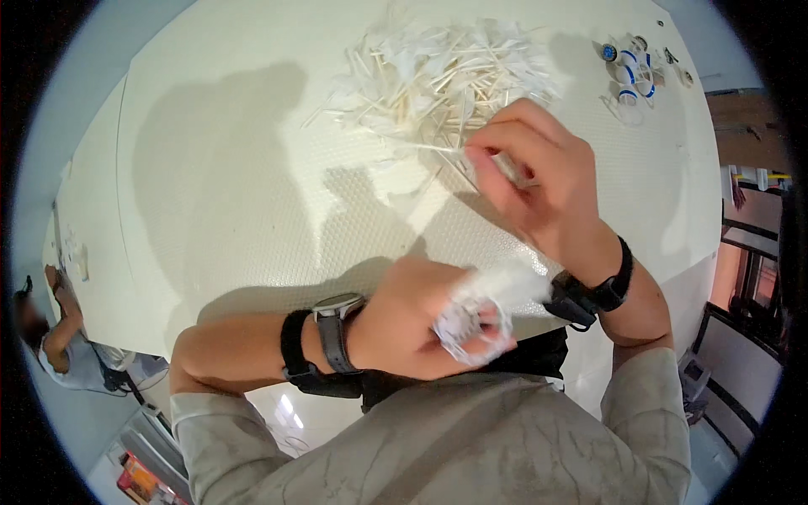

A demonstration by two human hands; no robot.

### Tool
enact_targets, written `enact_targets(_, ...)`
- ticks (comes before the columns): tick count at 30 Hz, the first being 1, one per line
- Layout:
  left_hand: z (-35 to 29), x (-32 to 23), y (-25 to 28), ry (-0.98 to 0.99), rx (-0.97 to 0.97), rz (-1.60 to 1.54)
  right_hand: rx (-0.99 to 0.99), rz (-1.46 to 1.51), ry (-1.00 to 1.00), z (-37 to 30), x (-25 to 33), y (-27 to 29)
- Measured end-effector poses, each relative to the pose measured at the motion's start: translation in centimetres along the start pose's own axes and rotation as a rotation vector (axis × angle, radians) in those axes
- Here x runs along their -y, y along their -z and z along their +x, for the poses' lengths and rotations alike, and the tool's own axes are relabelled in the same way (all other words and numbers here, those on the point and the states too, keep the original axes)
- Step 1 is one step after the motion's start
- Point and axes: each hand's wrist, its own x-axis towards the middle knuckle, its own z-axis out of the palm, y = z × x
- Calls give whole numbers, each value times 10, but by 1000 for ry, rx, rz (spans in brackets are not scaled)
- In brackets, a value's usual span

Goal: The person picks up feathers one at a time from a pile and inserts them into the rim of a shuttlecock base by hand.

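Observation:
A loose pile of white feathers with pale shafts lies spread at the far middle of the white table. My right hand is closed in a pinch at the near edge of this pile, holding a single white feather that points left from the fingertips. Close to my body, my left hand is wrapped round a bundle of white feathers. The shaft ends form a round cluster facing up, and a blurred, fluffy part sticks out to the right.
Small blue-and-white ringed items and cords lie at the table's far right. The white table has a textured surface. Beyond its left edge a person works with an arm on the table. Shelving stands at the right.

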Motion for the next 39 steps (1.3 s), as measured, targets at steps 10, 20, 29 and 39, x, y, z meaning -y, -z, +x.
enact_targets(10, 8, -3, -2, 617, -473, -710, 335, 585, -284, 1, -21, 48)
enact_targets(20, 10, -9, 4, 771, -442, -751, 521, 557, -143, 5, -20, 56)
enact_targets(29, 6, -5, 5, 679, -369, -634, 453, 595, -242, 2, -20, 53)
enact_targets(39, 13, -10, 6, 811, -416, -696, 521, 575, -238, 1, -12, 56)
